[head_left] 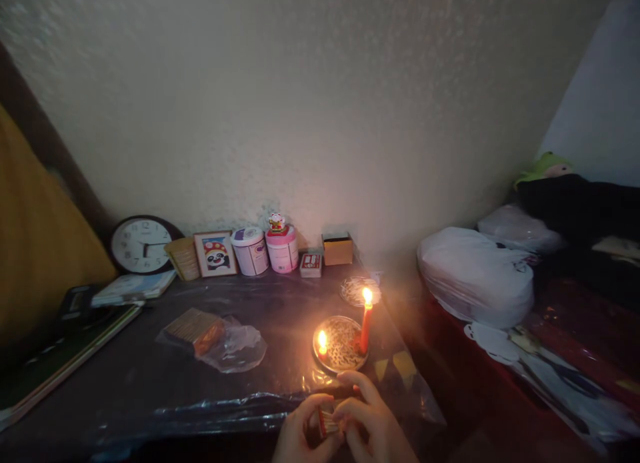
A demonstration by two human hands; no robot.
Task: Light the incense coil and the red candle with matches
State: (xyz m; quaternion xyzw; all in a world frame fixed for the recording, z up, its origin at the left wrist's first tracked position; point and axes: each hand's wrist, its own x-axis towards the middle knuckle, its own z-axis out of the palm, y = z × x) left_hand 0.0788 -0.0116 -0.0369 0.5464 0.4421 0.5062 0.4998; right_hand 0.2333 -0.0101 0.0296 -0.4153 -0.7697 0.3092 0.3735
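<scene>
nearest the lens, left hand (300, 433) cupped around a matchbox (326, 423), right hand (373, 423) curled over it with fingertips pinching at its open end. just beyond, on the round dish (340, 346): short candle (323, 346) already lit, tall red candle (366, 326) lit beside it. further left, bagged packet (200, 329) on the plastic-covered table (125, 376), untouched.
</scene>
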